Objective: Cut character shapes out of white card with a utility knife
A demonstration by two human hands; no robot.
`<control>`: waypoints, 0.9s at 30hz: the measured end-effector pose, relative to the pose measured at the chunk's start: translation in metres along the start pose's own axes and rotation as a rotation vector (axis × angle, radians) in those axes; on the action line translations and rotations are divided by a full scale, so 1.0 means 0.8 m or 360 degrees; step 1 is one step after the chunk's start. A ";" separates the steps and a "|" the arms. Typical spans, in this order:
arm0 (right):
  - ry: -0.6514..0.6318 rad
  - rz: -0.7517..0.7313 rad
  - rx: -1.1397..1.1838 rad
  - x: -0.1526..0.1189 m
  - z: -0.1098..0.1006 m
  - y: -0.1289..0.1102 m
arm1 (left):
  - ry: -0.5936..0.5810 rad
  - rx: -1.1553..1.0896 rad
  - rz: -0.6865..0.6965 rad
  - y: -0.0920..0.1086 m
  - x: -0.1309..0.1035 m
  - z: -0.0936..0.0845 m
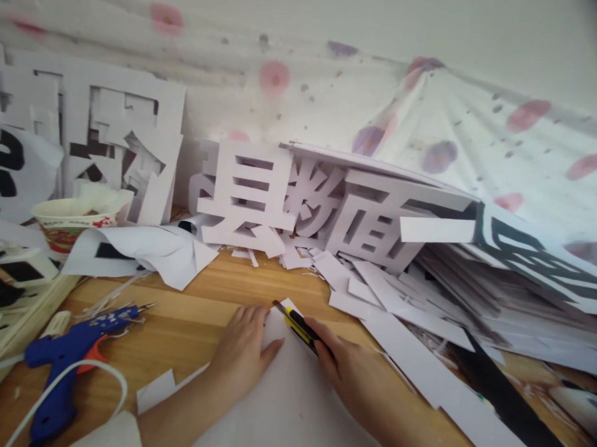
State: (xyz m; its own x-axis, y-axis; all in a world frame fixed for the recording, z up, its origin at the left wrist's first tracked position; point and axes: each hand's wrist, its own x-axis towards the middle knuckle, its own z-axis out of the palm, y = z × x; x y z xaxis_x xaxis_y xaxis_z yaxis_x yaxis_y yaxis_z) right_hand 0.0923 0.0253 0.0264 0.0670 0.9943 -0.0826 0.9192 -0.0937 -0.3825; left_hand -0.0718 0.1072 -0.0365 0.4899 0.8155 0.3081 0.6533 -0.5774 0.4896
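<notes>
Head view: a white sheet (292, 397) lies on the wooden desk (184, 326) between the two hands, its narrow far end under the knife and its near part running out of frame.
Left hand (242, 350): palm down with thumb spread, steadying the sheet's left side; nothing seen gripped.
Right hand (351, 367): closed around the yellow-and-black utility knife (297, 325), blade toward the far tip, near the left fingertips.
Weight and feel: probably light and smooth, apt to slide; stiffness is hard to judge, and the narrow tip could crease or dent.
Hold: best pressed flat on its broad face, fingers well back from the blade; lift by both long edges.
Left room: bare wood reaches toward the blue glue gun (67, 349), whose white cord (117, 370) could snag a sleeve.
Right edge: long white strips (416, 361) crowd this side, leaving little room to swing.
Far side: bare wood, then loose offcuts (300, 253) before the upright cut-out characters (250, 199), easily knocked.
</notes>
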 end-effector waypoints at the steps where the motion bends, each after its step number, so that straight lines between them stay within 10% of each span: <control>1: -0.0001 0.0001 -0.0009 0.000 -0.001 0.000 | -0.0006 0.0001 0.0009 0.000 0.000 0.000; 27: -0.0037 -0.0135 -0.0427 0.013 -0.013 -0.017 | -0.0063 -0.0087 0.0023 -0.006 0.000 0.011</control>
State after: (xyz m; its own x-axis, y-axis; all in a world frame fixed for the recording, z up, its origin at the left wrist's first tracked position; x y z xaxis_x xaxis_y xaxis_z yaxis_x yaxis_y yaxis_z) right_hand 0.0844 0.0375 0.0400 -0.0206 0.9963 -0.0829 0.9912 0.0095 -0.1318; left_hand -0.0697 0.1096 -0.0458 0.5224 0.8043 0.2833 0.6139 -0.5853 0.5297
